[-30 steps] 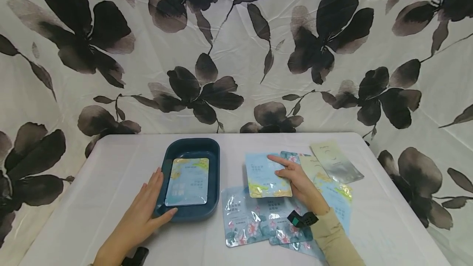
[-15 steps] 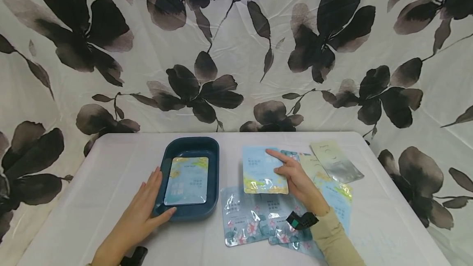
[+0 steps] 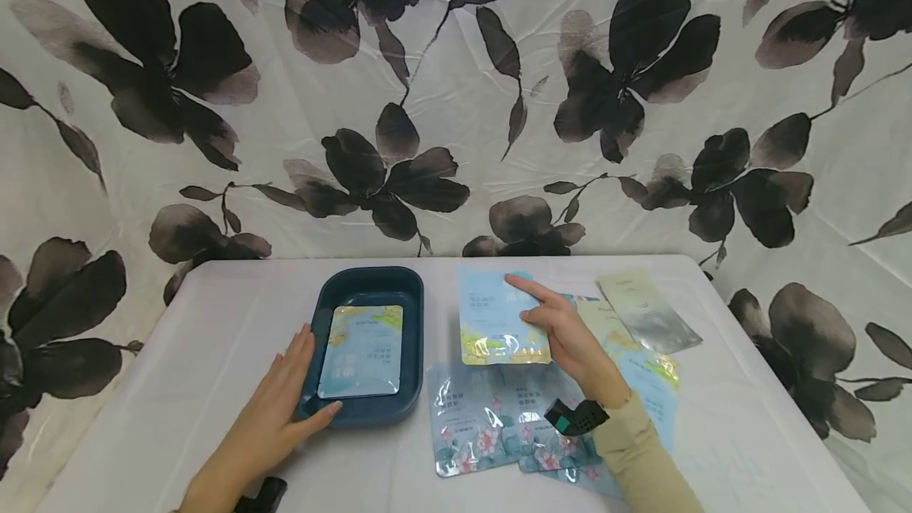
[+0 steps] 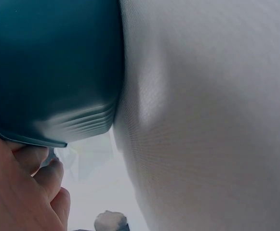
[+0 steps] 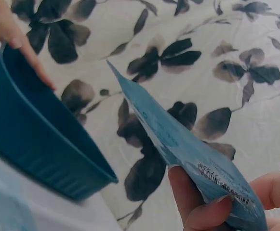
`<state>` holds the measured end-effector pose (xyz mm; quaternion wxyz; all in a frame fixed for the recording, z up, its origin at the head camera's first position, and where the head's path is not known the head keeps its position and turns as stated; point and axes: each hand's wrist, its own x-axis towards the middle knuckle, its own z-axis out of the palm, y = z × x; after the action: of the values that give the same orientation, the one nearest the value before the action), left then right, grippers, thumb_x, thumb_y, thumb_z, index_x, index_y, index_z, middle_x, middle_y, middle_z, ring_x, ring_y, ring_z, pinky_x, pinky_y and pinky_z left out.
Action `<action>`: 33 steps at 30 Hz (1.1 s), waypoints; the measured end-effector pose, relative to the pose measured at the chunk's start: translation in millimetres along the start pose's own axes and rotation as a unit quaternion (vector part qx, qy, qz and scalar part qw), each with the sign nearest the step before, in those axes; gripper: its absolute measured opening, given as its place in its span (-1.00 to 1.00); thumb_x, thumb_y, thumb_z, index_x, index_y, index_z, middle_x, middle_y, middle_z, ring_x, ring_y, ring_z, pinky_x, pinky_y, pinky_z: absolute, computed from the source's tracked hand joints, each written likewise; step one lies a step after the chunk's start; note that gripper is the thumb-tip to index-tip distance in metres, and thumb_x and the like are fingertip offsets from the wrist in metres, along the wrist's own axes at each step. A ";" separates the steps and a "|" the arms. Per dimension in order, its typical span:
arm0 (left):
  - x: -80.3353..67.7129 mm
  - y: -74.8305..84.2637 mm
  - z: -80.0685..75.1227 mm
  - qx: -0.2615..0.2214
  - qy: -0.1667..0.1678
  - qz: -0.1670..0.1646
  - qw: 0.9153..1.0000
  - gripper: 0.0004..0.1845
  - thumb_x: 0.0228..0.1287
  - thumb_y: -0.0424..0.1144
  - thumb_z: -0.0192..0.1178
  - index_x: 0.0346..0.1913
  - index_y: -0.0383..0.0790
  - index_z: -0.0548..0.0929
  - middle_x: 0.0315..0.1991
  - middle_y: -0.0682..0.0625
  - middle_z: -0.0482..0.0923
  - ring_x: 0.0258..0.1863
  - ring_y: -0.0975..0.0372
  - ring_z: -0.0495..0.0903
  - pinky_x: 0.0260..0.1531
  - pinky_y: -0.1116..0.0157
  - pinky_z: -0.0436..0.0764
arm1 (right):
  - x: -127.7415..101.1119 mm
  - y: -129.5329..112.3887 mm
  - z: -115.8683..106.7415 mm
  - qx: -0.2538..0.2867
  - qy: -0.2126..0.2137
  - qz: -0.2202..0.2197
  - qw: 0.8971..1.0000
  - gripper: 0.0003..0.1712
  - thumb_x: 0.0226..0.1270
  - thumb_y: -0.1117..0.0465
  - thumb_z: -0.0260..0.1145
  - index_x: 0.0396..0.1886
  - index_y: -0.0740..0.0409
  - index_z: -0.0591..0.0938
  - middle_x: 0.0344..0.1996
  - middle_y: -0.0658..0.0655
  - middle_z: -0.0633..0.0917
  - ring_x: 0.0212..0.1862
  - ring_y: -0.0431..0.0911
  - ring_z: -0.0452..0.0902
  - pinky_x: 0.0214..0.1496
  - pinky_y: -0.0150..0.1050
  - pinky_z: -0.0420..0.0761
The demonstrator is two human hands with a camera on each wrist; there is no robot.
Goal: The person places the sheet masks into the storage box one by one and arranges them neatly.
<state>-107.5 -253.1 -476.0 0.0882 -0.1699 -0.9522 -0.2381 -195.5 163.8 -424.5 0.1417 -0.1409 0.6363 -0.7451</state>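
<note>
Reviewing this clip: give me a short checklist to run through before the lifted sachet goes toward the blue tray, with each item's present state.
1. Right hand grips the blue sachet: ok, fingers and thumb pinch it.
2. Sachet is off the table: ok, the right wrist view shows it in the air.
3. Left hand steadies the blue tray: ok, it rests on the near left rim.
4. Room in the tray: ok, one sachet in the tray lies flat.
5. Only one sachet picked up: cannot tell.
</note>
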 end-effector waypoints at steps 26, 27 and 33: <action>-0.7 2.1 0.1 0.002 0.003 -0.005 1.000 0.12 0.25 0.14 0.31 0.60 -0.23 -0.16 0.61 -0.05 -0.29 0.57 0.00 -0.18 0.49 -0.06 -0.17 | 44.7 -11.9 74.1 0.102 -0.053 0.050 0.992 -0.31 0.41 0.48 -0.02 0.52 0.11 0.27 0.40 0.25 0.34 0.13 -0.12 0.55 -0.03 -0.32 0.62; -0.9 2.3 0.1 0.003 0.003 -0.007 1.000 0.12 0.25 0.15 0.31 0.60 -0.23 -0.16 0.61 -0.06 -0.28 0.57 0.01 -0.19 0.49 -0.06 -0.17 | 46.9 -11.2 77.7 0.101 -0.056 0.052 0.992 -0.30 0.40 0.47 -0.02 0.53 0.11 0.26 0.41 0.26 0.33 0.14 -0.11 0.54 -0.03 -0.31 0.62; -0.7 3.0 0.3 0.007 0.004 -0.009 1.000 0.12 0.25 0.18 0.30 0.60 -0.23 -0.15 0.61 -0.06 -0.28 0.57 -0.01 -0.17 0.49 -0.06 -0.16 | 59.0 -5.0 99.0 0.104 -0.060 0.070 0.990 -0.32 0.39 0.46 -0.01 0.51 0.14 0.28 0.41 0.28 0.34 0.10 -0.10 0.55 -0.08 -0.33 0.63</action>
<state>-105.7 -250.7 -475.1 0.0912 -0.1595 -0.9550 -0.2329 -211.3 51.6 -402.9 0.2458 -0.1248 0.5539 -0.7856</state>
